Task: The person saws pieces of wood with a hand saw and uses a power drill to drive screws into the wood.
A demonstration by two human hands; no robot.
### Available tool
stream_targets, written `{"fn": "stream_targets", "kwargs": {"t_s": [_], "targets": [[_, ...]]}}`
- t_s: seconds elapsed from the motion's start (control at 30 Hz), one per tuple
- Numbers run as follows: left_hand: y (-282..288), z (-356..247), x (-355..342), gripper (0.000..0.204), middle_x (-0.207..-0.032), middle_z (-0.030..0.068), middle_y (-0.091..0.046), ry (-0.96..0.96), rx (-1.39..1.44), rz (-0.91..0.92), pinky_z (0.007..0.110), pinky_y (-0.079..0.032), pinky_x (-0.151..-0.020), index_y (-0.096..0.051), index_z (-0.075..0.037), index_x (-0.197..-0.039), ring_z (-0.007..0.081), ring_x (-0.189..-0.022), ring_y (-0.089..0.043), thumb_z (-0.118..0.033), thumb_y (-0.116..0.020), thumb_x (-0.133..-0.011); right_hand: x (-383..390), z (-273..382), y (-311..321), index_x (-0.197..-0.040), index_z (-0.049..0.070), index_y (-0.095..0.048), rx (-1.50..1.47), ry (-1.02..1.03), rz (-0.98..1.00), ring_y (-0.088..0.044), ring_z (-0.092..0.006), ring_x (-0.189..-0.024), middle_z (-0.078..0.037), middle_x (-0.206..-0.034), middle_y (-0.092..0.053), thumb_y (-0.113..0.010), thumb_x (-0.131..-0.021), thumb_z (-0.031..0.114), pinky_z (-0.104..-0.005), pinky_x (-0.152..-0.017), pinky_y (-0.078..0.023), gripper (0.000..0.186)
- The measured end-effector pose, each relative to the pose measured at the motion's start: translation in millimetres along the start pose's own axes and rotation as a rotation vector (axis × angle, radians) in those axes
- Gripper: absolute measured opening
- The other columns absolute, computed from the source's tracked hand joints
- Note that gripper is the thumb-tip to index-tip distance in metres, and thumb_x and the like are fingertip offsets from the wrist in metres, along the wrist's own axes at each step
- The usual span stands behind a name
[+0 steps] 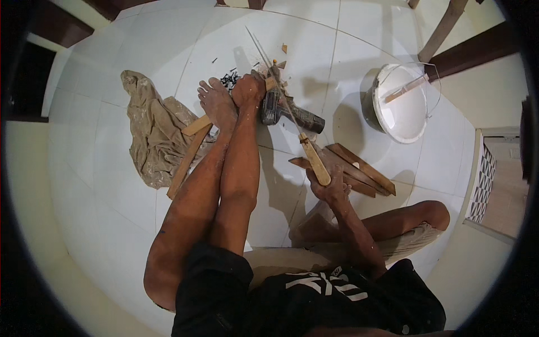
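Note:
My left hand [249,90] is closed around a narrow wooden strip [272,83], close to its far end. My bare left foot [218,105] presses on the same strip, whose near end [196,126] shows past the foot. My right hand [332,184] grips the pale wooden handle of a handsaw [316,163]. Its thin blade slants up and left, crossing the strip's end just right of my left hand; whether the teeth touch the wood I cannot tell. Below the blade, a cordless drill [300,117] lies on the tiles.
Dark screws [229,78] and wood scraps [282,64] are scattered beyond my left hand. A crumpled brown cloth [154,129] lies at left, another wooden strip [190,163] beside it. Several cut boards [365,168] rest at right. Behind them stands a bucket [401,104] of white material.

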State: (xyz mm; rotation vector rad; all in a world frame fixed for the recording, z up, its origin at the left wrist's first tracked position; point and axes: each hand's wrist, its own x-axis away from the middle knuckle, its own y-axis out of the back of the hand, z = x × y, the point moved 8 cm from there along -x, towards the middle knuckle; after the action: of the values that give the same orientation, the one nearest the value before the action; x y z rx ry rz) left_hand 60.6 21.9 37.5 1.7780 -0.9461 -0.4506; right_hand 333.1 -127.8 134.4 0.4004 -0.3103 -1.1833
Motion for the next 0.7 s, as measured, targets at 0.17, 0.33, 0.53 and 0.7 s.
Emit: {"fn": "stream_targets", "kwargs": {"t_s": [0.17, 0.33, 0.53, 0.7], "targets": [[-31.4, 31.5, -1.4, 0.039, -0.085, 0.0219, -0.067, -0.048, -0.033, -0.031, 0.045, -0.052, -0.072, -0.069, -0.004, -0.084, 0.0369, -0.081, -0.066, -0.035, -0.045, -0.088, 18.2, -8.5, 7.2, -0.113, 0.002, -0.055, 0.239, -0.154, 0.088, -0.062, -0.0349, -0.071, -0.019, -0.084, -0.063, -0.065, -0.072, 0.007, -0.0381, -0.067, -0.049, 0.042], [-36.2, 3.9, -15.6, 0.046, -0.086, 0.0247, -0.065, -0.109, 0.096, -0.021, 0.047, -0.05, -0.075, -0.068, 0.001, -0.082, 0.0406, -0.081, -0.064, -0.035, -0.041, -0.09, -14.5, -17.4, 3.0, -0.113, 0.004, -0.057, 0.144, -0.047, 0.024, -0.062, -0.0365, -0.074, -0.02, -0.087, -0.063, -0.064, -0.074, 0.009, -0.0394, -0.065, -0.049, 0.04], [-4.3, 15.7, -21.9, 0.043, -0.086, 0.0237, -0.066, -0.063, -0.004, -0.017, 0.046, -0.051, -0.073, -0.069, 0.0, -0.083, 0.0392, -0.081, -0.065, -0.034, -0.042, -0.088, 34.1, -8.0, 5.9, -0.13, 0.006, -0.048, 0.216, 0.009, 0.03, -0.062, -0.035, -0.072, -0.019, -0.085, -0.065, -0.063, -0.073, 0.009, -0.0404, -0.072, -0.049, 0.059], [-15.2, -4.4, -1.1, 0.047, -0.092, 0.0253, -0.065, -0.066, 0.014, 0.083, 0.046, -0.051, -0.075, -0.068, 0.002, -0.088, 0.0393, -0.086, -0.065, -0.035, -0.039, -0.09, 39.3, -15.2, 16.9, -0.121, -0.001, -0.052, 0.234, -0.056, -0.054, -0.061, -0.0299, -0.066, -0.018, -0.081, -0.065, -0.062, -0.073, 0.012, -0.0364, -0.064, -0.049, 0.05]]}}
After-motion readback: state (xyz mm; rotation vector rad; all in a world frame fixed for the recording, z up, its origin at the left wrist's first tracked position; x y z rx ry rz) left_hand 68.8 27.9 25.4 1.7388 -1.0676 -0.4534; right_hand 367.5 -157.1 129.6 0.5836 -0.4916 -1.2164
